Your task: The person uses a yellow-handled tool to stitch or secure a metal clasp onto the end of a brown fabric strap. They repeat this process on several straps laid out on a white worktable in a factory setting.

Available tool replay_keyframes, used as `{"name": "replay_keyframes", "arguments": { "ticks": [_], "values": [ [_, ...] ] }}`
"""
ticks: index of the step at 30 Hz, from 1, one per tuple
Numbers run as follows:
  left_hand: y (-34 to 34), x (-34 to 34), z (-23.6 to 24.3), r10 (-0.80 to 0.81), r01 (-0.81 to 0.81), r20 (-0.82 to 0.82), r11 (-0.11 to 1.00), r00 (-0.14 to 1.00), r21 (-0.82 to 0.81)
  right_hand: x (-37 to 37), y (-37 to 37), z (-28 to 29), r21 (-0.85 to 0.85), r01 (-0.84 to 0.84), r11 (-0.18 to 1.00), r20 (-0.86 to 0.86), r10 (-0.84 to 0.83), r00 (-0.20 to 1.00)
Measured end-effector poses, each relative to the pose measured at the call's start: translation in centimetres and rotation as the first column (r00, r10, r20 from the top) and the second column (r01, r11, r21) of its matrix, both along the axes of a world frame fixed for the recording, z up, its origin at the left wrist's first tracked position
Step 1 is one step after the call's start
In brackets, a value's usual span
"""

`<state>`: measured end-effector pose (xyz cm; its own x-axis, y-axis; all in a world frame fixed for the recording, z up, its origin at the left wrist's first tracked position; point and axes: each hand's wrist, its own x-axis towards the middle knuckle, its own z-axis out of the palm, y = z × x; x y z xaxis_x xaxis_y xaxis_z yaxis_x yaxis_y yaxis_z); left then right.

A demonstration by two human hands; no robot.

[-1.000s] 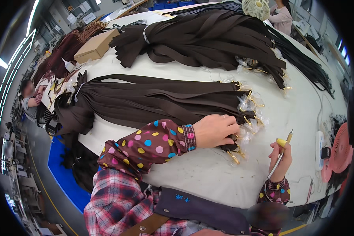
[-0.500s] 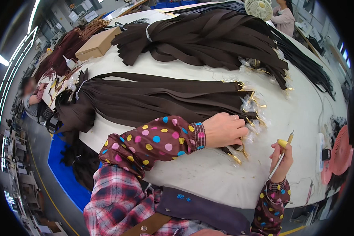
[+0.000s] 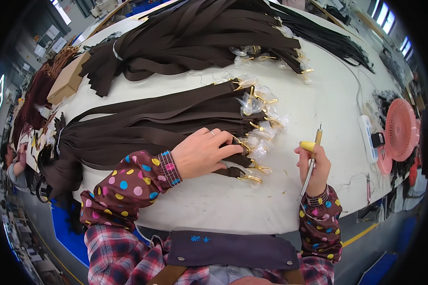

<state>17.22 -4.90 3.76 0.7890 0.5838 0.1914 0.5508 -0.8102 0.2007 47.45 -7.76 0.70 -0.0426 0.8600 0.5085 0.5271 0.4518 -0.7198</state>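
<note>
My left hand (image 3: pixel 203 153) lies over the near bundle of dark brown straps (image 3: pixel 152 116), its fingers bent and closed around a strap close to the ends. Beside those fingertips are gold-coloured metal clasps (image 3: pixel 252 178) with clear plastic wrapping (image 3: pixel 260 148). Further right, away from the straps, my right hand (image 3: pixel 317 172) is closed around a slim pen-shaped tool (image 3: pixel 318 137) with a thin metal tip pointing up. A pale cord (image 3: pixel 307 178) runs down from it past the wrist. One fingertip of that hand wears a yellow cover (image 3: pixel 307 146).
Another dark brown strap bundle (image 3: pixel 190 45) lies across the white table (image 3: pixel 214 204), with black cords (image 3: pixel 328 40) behind it. At right are a pink fan (image 3: pixel 402 129) and a white power strip (image 3: pixel 367 137). A cardboard box (image 3: pixel 69 80) stands far left; another person (image 3: pixel 15 161) sits beyond.
The whole view has turned to the right, so the table's things appear further left. My left hand stays at the strap ends, its fingers shifted slightly. My right hand still holds the tool upright.
</note>
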Motion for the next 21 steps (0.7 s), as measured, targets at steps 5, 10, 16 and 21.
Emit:
{"name": "replay_keyframes", "arguments": {
  "ticks": [5,10,16,21],
  "values": [
    [0.4,0.6,0.1,-0.05,0.064,-0.094,0.987,0.994,0.145,-0.1,0.4,0.1,0.01,0.022,1.0,0.012,-0.022,1.0],
    [0.6,0.7,1.1,-0.076,0.084,-0.083,0.991,0.994,0.107,-0.2,0.5,0.0,0.027,0.005,1.0,-0.018,-0.004,1.0],
    [3.0,2.3,3.3,0.181,-0.144,0.293,0.979,0.939,-0.143,0.2,0.4,-0.1,0.063,-0.034,0.997,0.066,0.03,0.997],
    [10.5,2.0,-0.8,0.416,-0.437,0.28,0.899,0.865,0.014,-0.3,0.8,-0.2,0.047,-0.006,0.999,0.024,0.005,1.0]
  ]
}}
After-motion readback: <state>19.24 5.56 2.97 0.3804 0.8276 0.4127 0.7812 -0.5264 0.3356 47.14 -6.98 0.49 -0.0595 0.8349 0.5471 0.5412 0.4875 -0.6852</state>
